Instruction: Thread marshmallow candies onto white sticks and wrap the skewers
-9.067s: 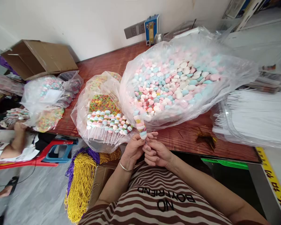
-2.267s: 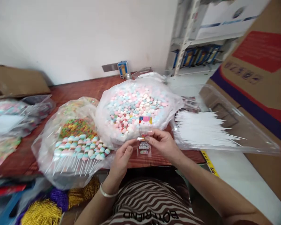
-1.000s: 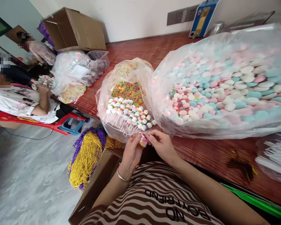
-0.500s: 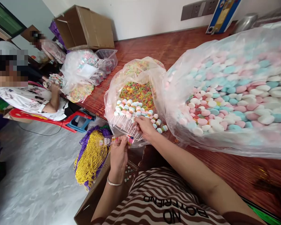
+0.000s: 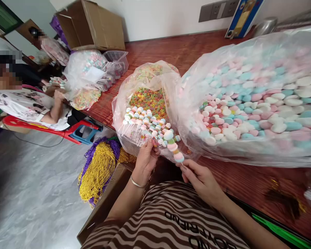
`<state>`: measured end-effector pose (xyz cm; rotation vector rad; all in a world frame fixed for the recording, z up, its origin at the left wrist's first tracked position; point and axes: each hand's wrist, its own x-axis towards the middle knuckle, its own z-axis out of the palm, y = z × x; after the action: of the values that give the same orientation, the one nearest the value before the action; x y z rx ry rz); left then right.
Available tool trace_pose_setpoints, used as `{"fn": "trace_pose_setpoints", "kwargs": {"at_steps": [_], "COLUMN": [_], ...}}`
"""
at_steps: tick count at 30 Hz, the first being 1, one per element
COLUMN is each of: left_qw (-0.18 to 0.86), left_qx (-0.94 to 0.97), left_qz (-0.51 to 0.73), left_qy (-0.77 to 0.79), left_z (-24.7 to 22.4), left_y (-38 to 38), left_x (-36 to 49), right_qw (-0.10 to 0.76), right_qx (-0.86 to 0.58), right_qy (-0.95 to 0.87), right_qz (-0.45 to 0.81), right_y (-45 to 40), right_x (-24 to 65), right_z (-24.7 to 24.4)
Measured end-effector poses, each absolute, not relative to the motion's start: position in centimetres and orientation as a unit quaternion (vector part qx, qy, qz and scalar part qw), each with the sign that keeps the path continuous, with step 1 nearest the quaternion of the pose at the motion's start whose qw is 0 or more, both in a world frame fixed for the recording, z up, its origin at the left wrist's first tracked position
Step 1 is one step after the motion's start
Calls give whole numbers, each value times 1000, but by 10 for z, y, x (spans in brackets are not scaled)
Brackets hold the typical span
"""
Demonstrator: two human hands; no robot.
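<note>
The fingers of the right hand were pinched shut around the lower end of a candy skewer, a thin stick threaded with rounded, matte discs in white, green, pink and blue. The stick itself was almost wholly hidden between the fingertips. The skewer was held tilted, just off the near edge of the desk, its top end near the left hand.

The fingers of the left hand were closed on a small clear plastic sleeve, glossy and crinkled, with fine print that could not be read. A thin metal bangle was worn on that wrist.

Just beyond the hands, a translucent bag was spread open on the reddish, wood-grained desk; finished skewers lay in it in a row over small ring-shaped sweets in many colours. Touching it on the right, a far larger bag was filled with smooth pastel discs; its right side was cut off by the frame, and much of its content was blurred behind the cloudy film.

Below the desk edge, strings of gold and purple beads were draped over a cardboard box, only partly visible. A further cardboard box stood open at the far left of the desk, beside more bagged sweets. A co-worker's arm was seen at the left.
</note>
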<state>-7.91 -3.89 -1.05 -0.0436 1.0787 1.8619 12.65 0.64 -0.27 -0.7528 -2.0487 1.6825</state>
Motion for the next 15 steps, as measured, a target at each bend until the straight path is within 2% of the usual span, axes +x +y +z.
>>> {"fn": "trace_pose_setpoints", "kwargs": {"at_steps": [15], "left_qw": [497], "left_qx": [4], "left_qz": [730], "left_qy": [469], "left_z": [2], "left_y": [-29], "left_x": [-46], "right_qw": [163], "right_qx": [-249], "right_qy": [-728], "right_qz": [618], "right_y": [8], "right_x": [172], "right_z": [-22]}}
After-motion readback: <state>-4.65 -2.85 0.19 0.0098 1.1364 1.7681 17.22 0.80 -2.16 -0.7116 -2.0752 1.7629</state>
